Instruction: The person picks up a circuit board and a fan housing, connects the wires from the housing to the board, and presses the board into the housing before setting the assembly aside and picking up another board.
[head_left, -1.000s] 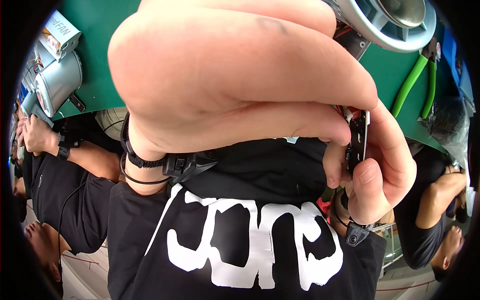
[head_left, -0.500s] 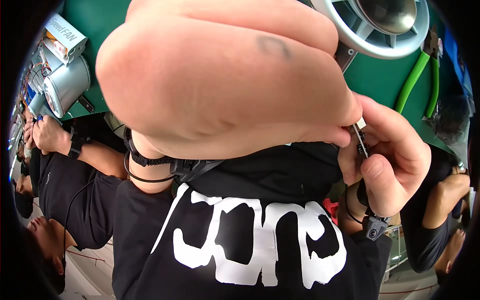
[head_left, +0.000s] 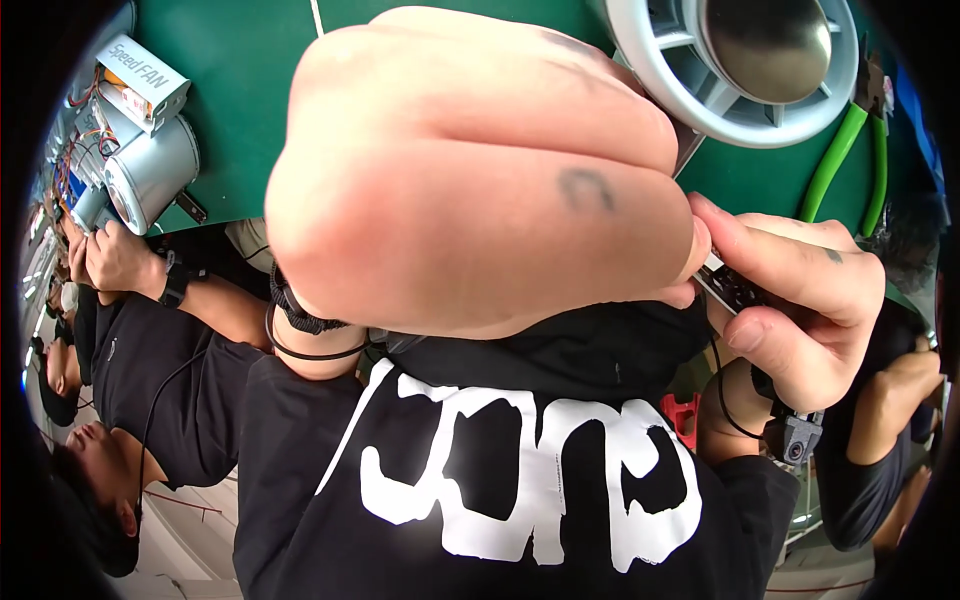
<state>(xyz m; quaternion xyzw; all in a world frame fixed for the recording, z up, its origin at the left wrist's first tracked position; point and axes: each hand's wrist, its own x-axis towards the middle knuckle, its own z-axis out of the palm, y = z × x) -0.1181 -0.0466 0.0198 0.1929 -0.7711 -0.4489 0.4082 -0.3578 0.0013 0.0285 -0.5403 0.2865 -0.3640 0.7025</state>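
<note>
My left hand [head_left: 480, 180] fills the middle of the view as a closed fist very near the camera. Its fingertips pinch the upper end of a small black circuit board [head_left: 733, 289]. My right hand [head_left: 800, 300] comes in from the right and grips the same board between thumb and fingers. The board lies slanted between the two hands, mostly hidden by fingers. A black band and cord circle my left wrist [head_left: 305, 325]. A small black device sits at my right wrist [head_left: 795, 440].
A round grey fan housing [head_left: 660, 70] lies on the green mat [head_left: 250, 80] behind my hands. Green-handled pliers [head_left: 850, 150] lie to its right. At the left are a grey cylindrical fan [head_left: 150, 175], a white box [head_left: 140, 75] and a co-worker's hand [head_left: 115, 260]. Another person's arm [head_left: 890, 400] shows at the right.
The board has tipped from upright to slanted between my hands. My left fist has turned and shifted right, and my right fingers have wrapped further over the board.
</note>
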